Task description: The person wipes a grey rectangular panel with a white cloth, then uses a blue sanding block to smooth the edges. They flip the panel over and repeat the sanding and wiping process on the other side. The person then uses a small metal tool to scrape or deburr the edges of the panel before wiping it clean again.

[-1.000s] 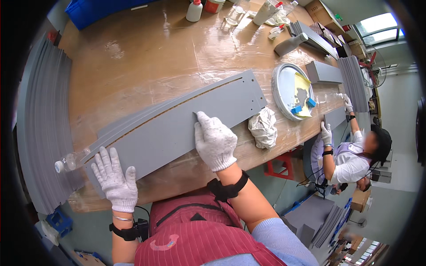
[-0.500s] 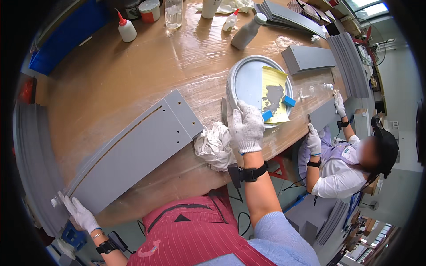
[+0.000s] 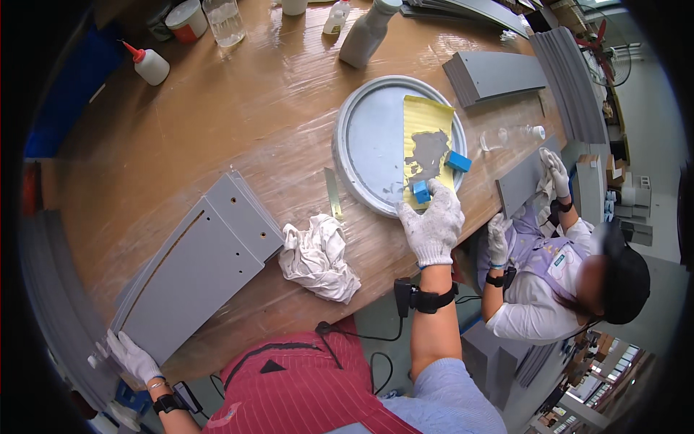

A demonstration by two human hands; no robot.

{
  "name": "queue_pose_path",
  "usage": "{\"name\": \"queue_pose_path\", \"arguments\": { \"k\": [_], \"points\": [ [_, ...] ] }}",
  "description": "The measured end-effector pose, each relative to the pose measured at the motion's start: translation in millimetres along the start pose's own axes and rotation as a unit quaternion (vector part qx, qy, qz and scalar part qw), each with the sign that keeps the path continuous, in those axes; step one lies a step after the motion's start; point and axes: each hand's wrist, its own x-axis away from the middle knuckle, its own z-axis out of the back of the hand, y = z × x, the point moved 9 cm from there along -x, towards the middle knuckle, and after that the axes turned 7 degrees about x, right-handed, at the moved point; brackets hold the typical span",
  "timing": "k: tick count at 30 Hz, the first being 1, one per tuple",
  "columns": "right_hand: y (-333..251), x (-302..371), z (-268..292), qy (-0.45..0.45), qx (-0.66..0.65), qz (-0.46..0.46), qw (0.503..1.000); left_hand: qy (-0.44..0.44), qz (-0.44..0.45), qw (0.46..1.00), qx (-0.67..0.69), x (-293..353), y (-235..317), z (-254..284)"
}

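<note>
A grey curved board (image 3: 195, 264), with a brown slot along it and small holes at its far end, lies on a stack of similar boards. My gloved left hand (image 3: 135, 359) rests on its near left end, fingers stretched flat. My gloved right hand (image 3: 434, 228) is at the near rim of a round grey lid (image 3: 369, 137), thumb and forefinger closed about a small blue block (image 3: 421, 192). That block sits on yellow sandpaper (image 3: 426, 112) smeared with grey paste. A second blue block (image 3: 458, 161) lies at the sheet's right edge.
A crumpled white cloth (image 3: 318, 260) and a thin metal strip (image 3: 332, 194) lie between board and lid. Beyond stand a grey bottle (image 3: 367, 36) and a red-tipped glue bottle (image 3: 150, 66). At right, a co-worker's gloved hands are at another grey board (image 3: 524, 177).
My right hand has moved from the lid's left side to the nearer blue block. My left hand stays on the board. The whole view has shifted, and the co-worker's hands have moved.
</note>
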Motion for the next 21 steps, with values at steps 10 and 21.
{"name": "queue_pose_path", "arguments": {
  "k": [10, 21],
  "points": [
    [36.6, -44.2, 0.0, 0.033, 0.044, -0.102, 0.993, 0.006, -0.008, 1.000, -0.003, -0.3, -11.5, 3.0],
    [43.9, -41.3, -2.9, 0.029, 0.034, -0.156, 0.987, 0.010, -0.026, 1.000, -0.004, 3.9, 0.7, 4.4]
  ]
}}
